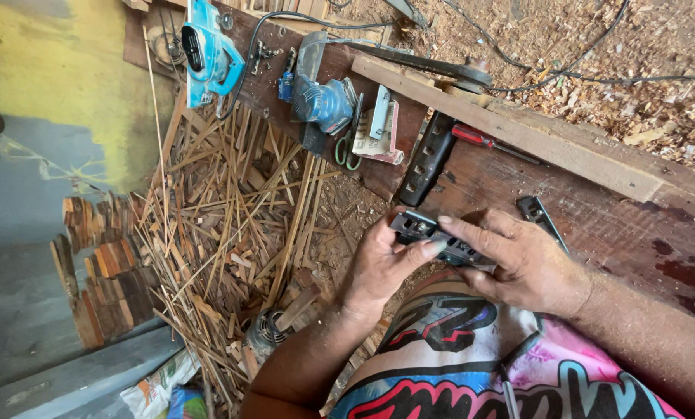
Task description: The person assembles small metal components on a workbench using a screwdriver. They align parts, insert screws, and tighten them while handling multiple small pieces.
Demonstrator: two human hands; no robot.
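Holding a black metal door-lock body (440, 240) between both hands, we keep it just above our lap, near the middle of the view. Our left hand (382, 268) cups it from seven o'clock, the thumb laid along its lower edge and the fingers curled up behind the end at nine o'clock. Our right hand (526, 264) closes over it from three o'clock, with the fingers stretched flat across its top face and the thumb tucked under it. Both hands are wrapped tight on the lock, which lies slanted, its higher end towards ten o'clock; only the upper edge and that end show between the fingers.

We see no box, tray or bin on the dark wooden workbench (634, 233); the tools lie loose on its planks. At twelve o'clock of the lock lies a long black strike plate (427, 159) with square holes, and a red-handled screwdriver (487, 141) sits just beside it at one o'clock. A smaller black lock part (540, 217) rests near our right hand at two o'clock. Further off at eleven o'clock lie a blue power tool (324, 101), green-handled scissors (349, 143) and a blue electric planer (207, 50). Below the bench, at nine o'clock, a heap of thin wood strips (223, 225) covers the floor.
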